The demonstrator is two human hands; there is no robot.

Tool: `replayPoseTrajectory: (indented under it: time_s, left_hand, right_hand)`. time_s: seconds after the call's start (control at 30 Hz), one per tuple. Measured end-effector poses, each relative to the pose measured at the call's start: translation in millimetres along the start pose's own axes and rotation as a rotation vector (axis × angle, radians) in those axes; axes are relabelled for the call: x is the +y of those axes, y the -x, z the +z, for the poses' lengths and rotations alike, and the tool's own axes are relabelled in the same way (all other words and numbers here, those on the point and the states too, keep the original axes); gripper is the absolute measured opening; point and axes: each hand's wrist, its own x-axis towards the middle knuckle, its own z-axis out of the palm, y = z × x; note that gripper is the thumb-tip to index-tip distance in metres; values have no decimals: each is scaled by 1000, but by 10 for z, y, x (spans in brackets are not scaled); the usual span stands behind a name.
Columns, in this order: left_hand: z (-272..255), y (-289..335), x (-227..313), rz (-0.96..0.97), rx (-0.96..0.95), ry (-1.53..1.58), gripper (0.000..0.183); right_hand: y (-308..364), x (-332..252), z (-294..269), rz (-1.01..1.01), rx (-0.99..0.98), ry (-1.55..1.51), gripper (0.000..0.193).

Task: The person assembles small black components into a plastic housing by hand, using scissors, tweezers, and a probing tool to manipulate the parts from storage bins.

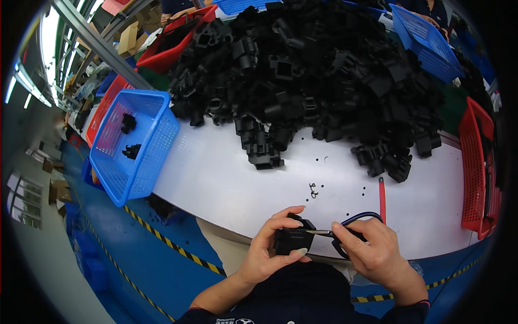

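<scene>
My left hand [268, 249] is closed around a black moulded plastic part [291, 241], held just over the table's near edge. In my right hand [375, 251] is a pair of scissors [361, 217] with dark handles. Their blades point left and touch or nearly touch the plastic part; the exact contact is too small to tell. A large heap of similar black plastic parts [302, 81] covers the far side of the white table [216, 173].
At the left stands a blue basket [137, 178] with two black parts inside. A red basket [472, 178] is at the right edge. A red-handled tool [382, 200] and small black scraps [313, 190] lie on the tabletop. Other people's hands show beyond the heap.
</scene>
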Motion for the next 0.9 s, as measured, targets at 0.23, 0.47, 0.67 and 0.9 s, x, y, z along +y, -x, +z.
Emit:
replayPoseTrajectory:
  time_s: [0.23, 0.47, 0.67, 0.9]
  left_hand:
    - [9, 19, -17, -26, -8, 20, 44]
    - [39, 28, -8, -41, -13, 31, 43]
    - [69, 22, -28, -36, 8, -40, 43]
    - [87, 27, -28, -45, 9, -41, 44]
  right_hand:
    - [13, 34, -57, -26, -103, -20, 44]
    - [48, 30, -35, -46, -83, 6, 43]
    - [84, 6, -28, -33, -7, 24, 40]
    - [103, 5, -28, -40, -5, 22, 40]
